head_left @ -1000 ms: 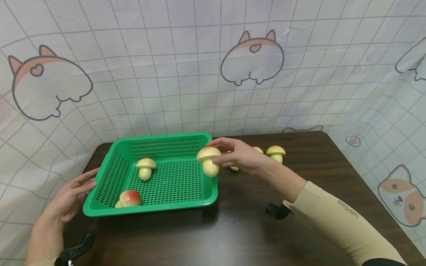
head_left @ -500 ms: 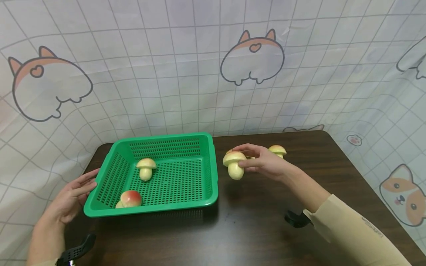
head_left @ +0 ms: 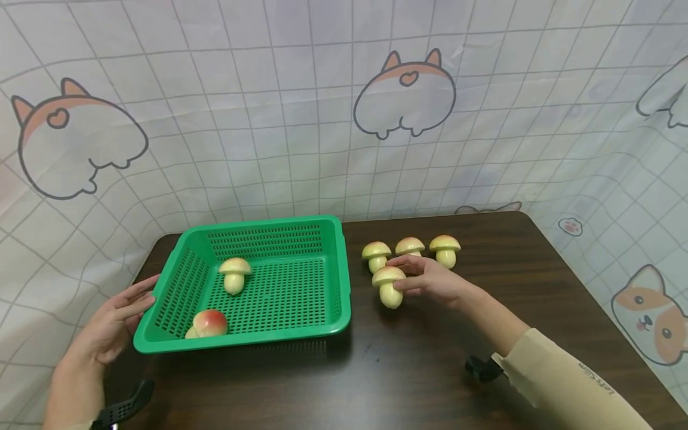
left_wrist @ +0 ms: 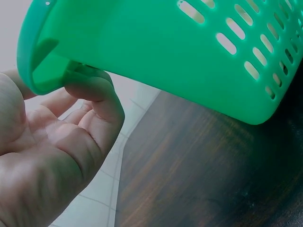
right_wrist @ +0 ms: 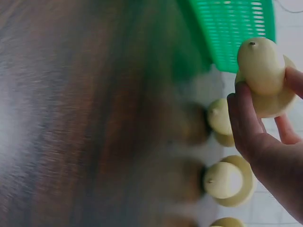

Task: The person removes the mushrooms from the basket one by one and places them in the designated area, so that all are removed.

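My left hand (head_left: 115, 316) grips the left rim of a green plastic basket (head_left: 263, 340); in the left wrist view its fingers (left_wrist: 102, 97) curl under the rim. Inside the basket, one toy mushroom (head_left: 235, 276) stands toward the back left. A red-capped mushroom (head_left: 211, 323) lies near the front left corner, its stem partly hidden by the rim. To the right of the basket, my right hand (head_left: 432, 280) pinches a pale yellow mushroom (head_left: 391, 292) between thumb and fingers. The right wrist view shows the underside of this mushroom's stem (right_wrist: 260, 64).
Behind the held mushroom, three more stand in a row on the dark wooden table (head_left: 376, 382): a left one (head_left: 377, 254), a middle one (head_left: 410, 245) partly behind my hand, and a right one (head_left: 445, 249). A patterned cloth (head_left: 301, 143) hangs along the table's back edge.
My right hand has carried the mushroom from the basket's right rim rightward, then down toward the near side, uncovering the mushrooms behind. My left hand stays at the basket's rim.
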Demonstrator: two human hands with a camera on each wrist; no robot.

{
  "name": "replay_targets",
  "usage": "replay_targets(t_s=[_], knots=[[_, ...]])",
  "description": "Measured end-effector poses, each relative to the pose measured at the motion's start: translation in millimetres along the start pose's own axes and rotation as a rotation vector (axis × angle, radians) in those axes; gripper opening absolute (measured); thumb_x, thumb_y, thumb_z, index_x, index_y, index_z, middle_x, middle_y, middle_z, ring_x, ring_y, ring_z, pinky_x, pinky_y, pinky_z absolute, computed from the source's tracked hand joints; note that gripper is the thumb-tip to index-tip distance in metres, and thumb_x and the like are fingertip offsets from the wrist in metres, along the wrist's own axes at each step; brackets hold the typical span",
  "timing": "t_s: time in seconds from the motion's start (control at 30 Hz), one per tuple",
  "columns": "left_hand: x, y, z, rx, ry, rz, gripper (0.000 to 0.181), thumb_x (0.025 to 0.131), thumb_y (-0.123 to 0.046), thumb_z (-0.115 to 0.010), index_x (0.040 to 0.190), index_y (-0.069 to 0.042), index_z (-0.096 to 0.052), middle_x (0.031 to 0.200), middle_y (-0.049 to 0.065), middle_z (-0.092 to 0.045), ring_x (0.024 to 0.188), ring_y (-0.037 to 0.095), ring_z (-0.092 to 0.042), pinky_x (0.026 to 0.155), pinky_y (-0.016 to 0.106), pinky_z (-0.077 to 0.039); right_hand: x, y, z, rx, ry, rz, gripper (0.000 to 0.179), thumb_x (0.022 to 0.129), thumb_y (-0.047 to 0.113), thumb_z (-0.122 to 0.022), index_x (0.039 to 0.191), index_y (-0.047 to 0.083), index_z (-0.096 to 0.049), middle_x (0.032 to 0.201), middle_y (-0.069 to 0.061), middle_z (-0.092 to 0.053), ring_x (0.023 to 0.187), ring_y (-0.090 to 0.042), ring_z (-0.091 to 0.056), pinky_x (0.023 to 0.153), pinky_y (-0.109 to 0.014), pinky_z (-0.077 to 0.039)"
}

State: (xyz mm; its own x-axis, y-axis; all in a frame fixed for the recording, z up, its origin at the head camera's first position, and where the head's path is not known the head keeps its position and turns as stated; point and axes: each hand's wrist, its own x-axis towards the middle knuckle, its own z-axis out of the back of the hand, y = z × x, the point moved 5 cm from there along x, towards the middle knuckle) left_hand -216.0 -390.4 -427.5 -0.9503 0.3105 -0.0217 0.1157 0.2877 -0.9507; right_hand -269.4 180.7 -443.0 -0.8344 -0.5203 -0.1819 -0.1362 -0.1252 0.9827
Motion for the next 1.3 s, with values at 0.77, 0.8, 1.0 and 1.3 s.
replay_targets(t_s=[0.77, 0.8, 1.0, 1.3], knots=[[-1.8, 1.9, 0.8, -0.003, 0.008, -0.011, 0.047, 0.110, 0.006, -0.037, 0.138, -0.022, -0.063, 0.122, 0.004, -0.070, 0.104, 0.020, -0.072, 0.079, 0.034, -0.062, 7.8, -26.3, -7.1, -0.141, -0.024, -0.003, 0.063, 0.090, 0.007, -0.079, 0.145, -0.005, -0.050, 0.139, -0.018, -0.058, 0.118, -0.025, -0.058, 0.094, -0.034, -0.054], [-1.6, 2.0, 0.9, -0.002, 0.011, -0.012, 0.048, 0.110, 0.006, -0.037, 0.138, -0.022, -0.063, 0.122, 0.004, -0.070, 0.103, 0.020, -0.072, 0.079, 0.034, -0.062, 7.7, -25.8, -7.1, -0.150, -0.024, -0.004, 0.063, 0.090, 0.007, -0.079, 0.145, -0.005, -0.050, 0.138, -0.017, -0.058, 0.120, -0.026, -0.058, 0.094, -0.034, -0.053], [-0.2, 2.7, 1.3, 0.008, 0.017, -0.013, 0.048, 0.110, 0.006, -0.036, 0.138, -0.023, -0.063, 0.121, 0.005, -0.070, 0.103, 0.020, -0.072, 0.079, 0.034, -0.062, 7.7, -22.5, -6.3, -0.196, -0.032, -0.003, 0.064, 0.088, 0.010, -0.081, 0.143, -0.004, -0.052, 0.140, -0.015, -0.059, 0.127, -0.031, -0.054, 0.098, -0.035, -0.049], [-0.4, 2.9, 0.8, 0.003, 0.015, -0.012, 0.048, 0.110, 0.006, -0.036, 0.138, -0.022, -0.063, 0.121, 0.005, -0.070, 0.104, 0.020, -0.072, 0.080, 0.034, -0.062, 8.5, -18.9, -4.8, -0.223, -0.015, 0.019, 0.064, 0.087, 0.008, -0.082, 0.143, -0.002, -0.053, 0.142, -0.015, -0.058, 0.133, -0.032, -0.051, 0.104, -0.042, -0.045]])
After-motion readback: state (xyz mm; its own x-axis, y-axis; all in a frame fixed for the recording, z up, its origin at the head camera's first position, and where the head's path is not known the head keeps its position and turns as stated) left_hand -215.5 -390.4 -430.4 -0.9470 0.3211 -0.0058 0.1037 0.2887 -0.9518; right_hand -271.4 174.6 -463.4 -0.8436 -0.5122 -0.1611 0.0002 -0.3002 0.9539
